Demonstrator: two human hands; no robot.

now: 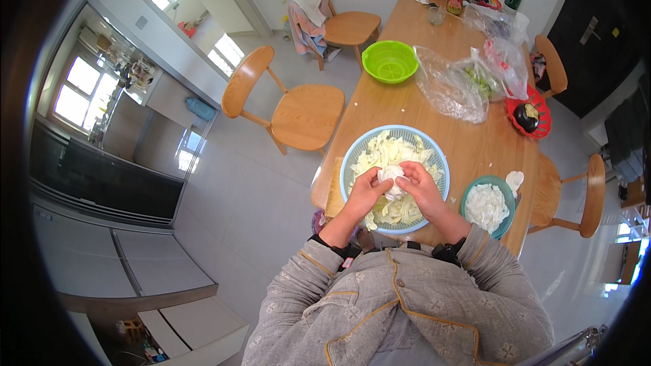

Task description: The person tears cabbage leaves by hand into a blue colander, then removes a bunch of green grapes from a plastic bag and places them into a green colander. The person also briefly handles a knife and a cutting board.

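Over a light-blue plastic colander [351, 141] full of torn pale-yellow cabbage leaves [399, 148], both my hands hold one white layered piece of cabbage [390, 174]. My left hand [367, 189] grips its left side between thumb and fingers. On the other side, my right hand [423, 189] pinches it the same way. The lower part of the piece is partly covered by my thumbs. To the right of the colander stands a teal bowl [467, 198] of white cut cabbage pieces [486, 207]. A white cabbage stump [514, 180] lies beside that bowl.
A wooden board [333, 193] shows under the colander's left side. Farther up the wooden table [379, 112] are a green basket [390, 62], clear plastic bags [452, 89] and a red dish [541, 107] with a cut eggplant [526, 118]. Wooden chairs [307, 114] flank the table.
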